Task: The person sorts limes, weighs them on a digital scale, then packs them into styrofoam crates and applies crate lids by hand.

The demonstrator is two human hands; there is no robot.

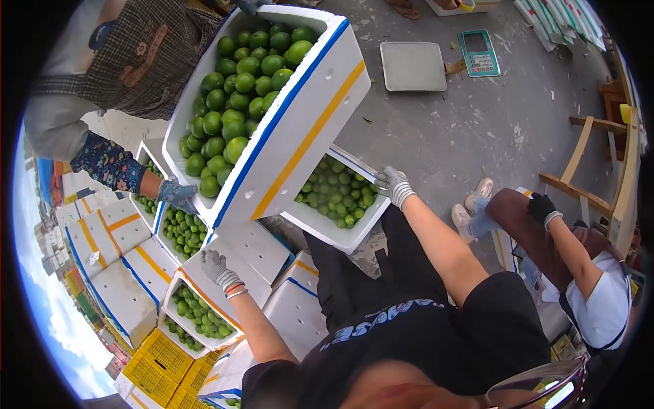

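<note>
My right hand, in a grey-and-white striped glove, has its fingers hooked over the right rim of a white foam box of green limes beside my legs. Over the stacked boxes at the left is my left hand, gloved alike, fingers apart and holding nothing. It is nearest to a white foam box surface. Above, a co-worker's blue-gloved hand grips the corner of a large, tilted foam box with blue and yellow tape, full of limes.
Stacked foam boxes and yellow crates line the left. A weighing scale with its display lies on the grey floor. At the right are another seated person and a wooden frame.
</note>
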